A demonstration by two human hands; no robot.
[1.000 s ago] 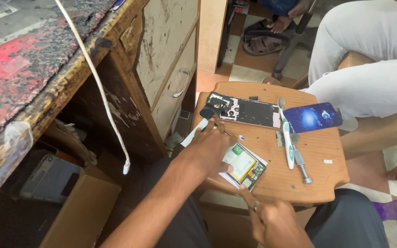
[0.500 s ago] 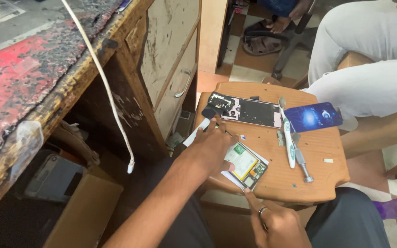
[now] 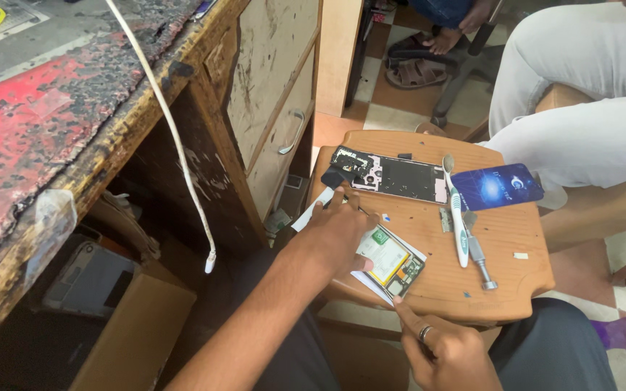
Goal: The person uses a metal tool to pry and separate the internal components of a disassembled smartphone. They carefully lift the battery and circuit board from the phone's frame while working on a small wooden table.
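On a small wooden stool top (image 3: 516, 239) lies an opened phone with a yellow battery (image 3: 393, 264) on a white paper. My left hand (image 3: 338, 228) lies palm down over its upper left part, fingers reaching toward a black part (image 3: 338, 176). A thin dark tip shows just past the fingers; I cannot tell if it is held. My right hand (image 3: 440, 351), with a ring, is at the stool's near edge, its index finger touching the paper's corner. A second opened phone frame (image 3: 400, 176) lies at the far side.
A toothbrush (image 3: 458, 224), a metal screwdriver (image 3: 478, 257) and a blue card-like package (image 3: 496, 187) lie on the right of the stool. A worn wooden desk (image 3: 74, 123) with a hanging white cable (image 3: 182, 174) stands left. Another person's legs (image 3: 581, 94) are at the right.
My right hand has risen to the stool's near edge and put its index finger on the paper. My left hand has stayed over the phone, shifting only slightly.
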